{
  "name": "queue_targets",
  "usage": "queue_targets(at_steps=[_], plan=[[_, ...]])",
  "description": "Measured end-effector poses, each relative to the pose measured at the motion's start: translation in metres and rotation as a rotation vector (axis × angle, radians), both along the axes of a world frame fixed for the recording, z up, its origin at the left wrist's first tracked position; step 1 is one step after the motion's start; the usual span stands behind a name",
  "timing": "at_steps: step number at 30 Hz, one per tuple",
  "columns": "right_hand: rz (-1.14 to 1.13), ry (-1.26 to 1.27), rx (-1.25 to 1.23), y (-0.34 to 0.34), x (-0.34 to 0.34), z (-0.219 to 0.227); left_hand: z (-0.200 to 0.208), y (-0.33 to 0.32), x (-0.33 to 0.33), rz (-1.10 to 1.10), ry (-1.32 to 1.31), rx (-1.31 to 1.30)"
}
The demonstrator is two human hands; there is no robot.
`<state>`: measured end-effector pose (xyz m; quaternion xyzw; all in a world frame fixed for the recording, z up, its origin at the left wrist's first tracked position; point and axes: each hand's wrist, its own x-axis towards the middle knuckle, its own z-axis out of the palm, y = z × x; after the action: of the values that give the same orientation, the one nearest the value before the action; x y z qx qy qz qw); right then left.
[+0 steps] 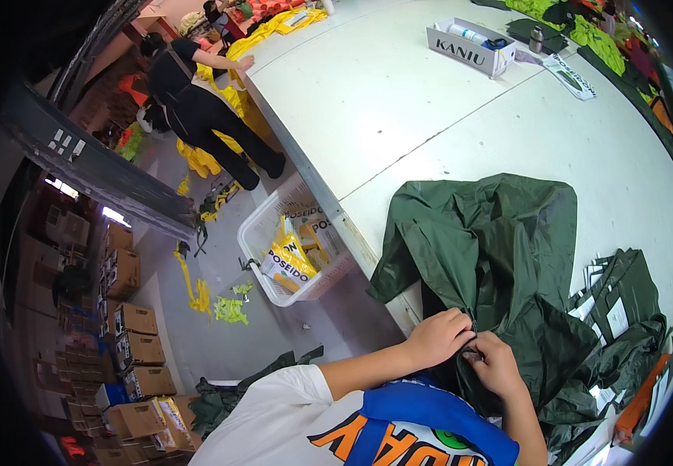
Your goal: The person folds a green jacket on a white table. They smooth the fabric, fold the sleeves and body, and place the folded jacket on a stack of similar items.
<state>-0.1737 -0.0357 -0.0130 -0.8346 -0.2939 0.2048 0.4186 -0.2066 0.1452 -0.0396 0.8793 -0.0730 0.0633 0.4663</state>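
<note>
A dark green rain jacket (515,241) of thin, shiny fabric lies crumpled over the near edge of the white table, one sleeve spread toward the left. My left hand (439,339) pinches the jacket's front edge. Close beside it, almost touching, my right hand (496,363) is closed on the same edge. Whatever small part sits between the fingertips is hidden. To the right of my hands lie more dark green garments (631,291) in a heap, with white tags among them.
Farther back on the table (367,101) stand a white box (468,50) holding a roll and a metal bottle (537,39). A white plastic basket (274,291) of yellow packages is on the floor at left. Beyond it, a person (197,101) handles yellow fabric. Cardboard boxes (136,318) line the far left.
</note>
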Motion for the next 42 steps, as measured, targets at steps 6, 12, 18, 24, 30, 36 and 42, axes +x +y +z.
queue_targets(at_steps=[6, 12, 18, 24, 30, 36, 42], plan=[[0.087, 0.003, 0.093, 0.002, 0.002, 0.004, -0.021, 0.006, 0.007, -0.04, 0.267, -0.243], [0.034, 0.092, 0.144, -0.014, 0.001, 0.001, -0.011, 0.013, 0.005, -0.015, 0.143, -0.229], [0.112, 0.168, 0.089, -0.029, 0.003, 0.007, 0.024, 0.022, 0.018, 0.067, -0.219, -0.071], [-0.084, 0.054, 0.047, -0.018, 0.024, 0.047, 0.037, 0.005, 0.015, -0.152, -0.39, 0.031], [-0.078, -0.006, -0.096, -0.013, 0.027, 0.065, 0.039, -0.002, 0.014, -0.188, -0.43, 0.025], [-0.103, -0.015, -0.206, -0.01, 0.028, 0.076, 0.038, -0.004, 0.014, -0.188, -0.463, 0.056], [-0.12, -0.031, -0.259, -0.009, 0.028, 0.079, 0.041, -0.008, 0.016, -0.169, -0.453, 0.058]])
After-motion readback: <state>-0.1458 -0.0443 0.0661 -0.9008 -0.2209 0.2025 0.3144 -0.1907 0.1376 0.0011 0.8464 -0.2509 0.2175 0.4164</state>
